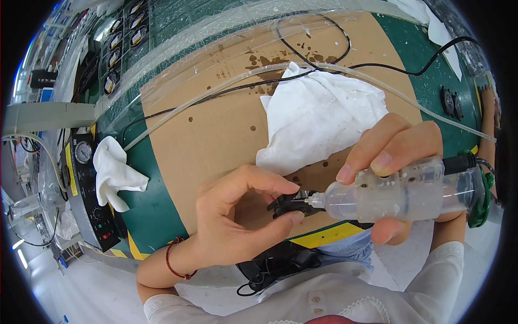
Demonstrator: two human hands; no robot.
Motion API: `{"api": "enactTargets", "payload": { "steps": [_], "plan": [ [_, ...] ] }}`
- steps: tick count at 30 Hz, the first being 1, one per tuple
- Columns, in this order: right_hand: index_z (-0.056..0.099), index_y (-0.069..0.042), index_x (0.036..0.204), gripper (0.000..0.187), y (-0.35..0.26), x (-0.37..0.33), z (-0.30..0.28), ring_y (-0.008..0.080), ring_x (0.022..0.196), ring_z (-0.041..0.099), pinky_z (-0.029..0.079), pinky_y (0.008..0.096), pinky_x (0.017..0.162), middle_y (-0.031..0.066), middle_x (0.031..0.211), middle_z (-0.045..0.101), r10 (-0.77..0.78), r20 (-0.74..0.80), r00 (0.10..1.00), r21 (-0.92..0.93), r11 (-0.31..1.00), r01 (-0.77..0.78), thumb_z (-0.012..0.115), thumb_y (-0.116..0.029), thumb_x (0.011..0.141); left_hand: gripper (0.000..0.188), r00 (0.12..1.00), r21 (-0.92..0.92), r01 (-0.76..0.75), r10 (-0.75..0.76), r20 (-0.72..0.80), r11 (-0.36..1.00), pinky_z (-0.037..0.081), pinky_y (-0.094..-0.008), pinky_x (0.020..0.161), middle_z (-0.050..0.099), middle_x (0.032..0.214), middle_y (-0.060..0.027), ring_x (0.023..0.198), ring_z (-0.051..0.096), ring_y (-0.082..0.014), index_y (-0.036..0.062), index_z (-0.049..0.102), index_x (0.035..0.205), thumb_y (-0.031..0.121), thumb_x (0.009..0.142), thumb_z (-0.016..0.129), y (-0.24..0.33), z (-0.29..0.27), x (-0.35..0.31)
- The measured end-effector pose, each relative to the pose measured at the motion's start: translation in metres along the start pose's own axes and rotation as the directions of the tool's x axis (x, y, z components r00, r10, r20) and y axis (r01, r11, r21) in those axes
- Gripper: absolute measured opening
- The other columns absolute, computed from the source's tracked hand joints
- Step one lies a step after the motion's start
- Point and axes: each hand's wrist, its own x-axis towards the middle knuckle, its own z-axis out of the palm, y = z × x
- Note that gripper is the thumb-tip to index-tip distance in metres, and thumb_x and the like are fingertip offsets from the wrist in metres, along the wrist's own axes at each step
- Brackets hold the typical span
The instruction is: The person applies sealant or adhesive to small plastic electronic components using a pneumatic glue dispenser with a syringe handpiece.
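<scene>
Between the thumb and fingers of my left hand (pixel 229 208) is a small black plastic part (pixel 288 204), partly hidden by the fingertips. My right hand (pixel 402 143) wraps round a clear dispensing syringe (pixel 345 202) held almost level, its tip pointing left. The syringe's needle reaches the black part, though I cannot make out whether it touches. A cloudy sleeve sits round the barrel, and a green cap (pixel 479 202) closes its back end. Just beyond my hands a crumpled white cloth (pixel 318 116) lies on the brown cardboard (pixel 199 156).
A dispenser control box (pixel 89 189) with a gauge stands at the left, beside another white cloth (pixel 116 173). A clear hose (pixel 216 89) and black cable (pixel 377 65) cross the cardboard. Round black parts sit in a tray (pixel 123 46) at the far left; two more black parts (pixel 451 102) lie right.
</scene>
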Motion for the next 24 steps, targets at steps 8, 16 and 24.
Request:
{"api": "enactTargets", "payload": {
  "steps": [8, 16, 24],
  "plan": [
    [0.037, -0.006, 0.094, 0.057, 0.0029, -0.0003, 0.0006, 0.0139, 0.055, 0.054, 0.045, 0.0195, 0.050, 0.0149, 0.080, 0.052, -0.018, -0.025, 1.000, 0.027, 0.999, 0.019, 0.073, -0.036, 0.060, 0.026, 1.000, 0.020, -0.025, 0.025, 0.003, 0.999, 0.043, -0.0191, 0.060, 0.058, 0.079, -0.0075, 0.068, 0.055, -0.0093, -0.0028, 0.054, 0.085, -0.006, 0.062, 0.065, -0.0017, -0.0003, 0.0006],
    [0.037, -0.006, 0.094, 0.057, 0.0025, -0.0005, 0.0003, 0.0135, 0.055, 0.054, 0.044, 0.0189, 0.051, 0.0153, 0.080, 0.052, -0.015, -0.026, 1.000, 0.056, 0.998, 0.017, 0.073, -0.035, 0.060, 0.027, 1.000, 0.016, -0.009, 0.009, 0.001, 1.000, 0.042, -0.0185, 0.061, 0.057, 0.079, -0.0062, 0.069, 0.054, -0.0085, -0.0025, 0.054, 0.085, -0.005, 0.062, 0.066, -0.0001, -0.0004, 0.0003],
    [0.037, -0.006, 0.095, 0.057, 0.0025, 0.0001, -0.0007, 0.0138, 0.057, 0.054, 0.044, 0.0195, 0.054, 0.0148, 0.081, 0.052, -0.026, -0.013, 1.000, 0.022, 0.999, 0.027, 0.073, -0.033, 0.061, 0.027, 1.000, 0.026, -0.008, 0.008, 0.000, 1.000, 0.041, -0.0181, 0.061, 0.057, 0.078, -0.0055, 0.068, 0.053, -0.0078, -0.0017, 0.054, 0.085, -0.005, 0.062, 0.066, -0.0010, -0.0014, 0.0000]
  ]
}}
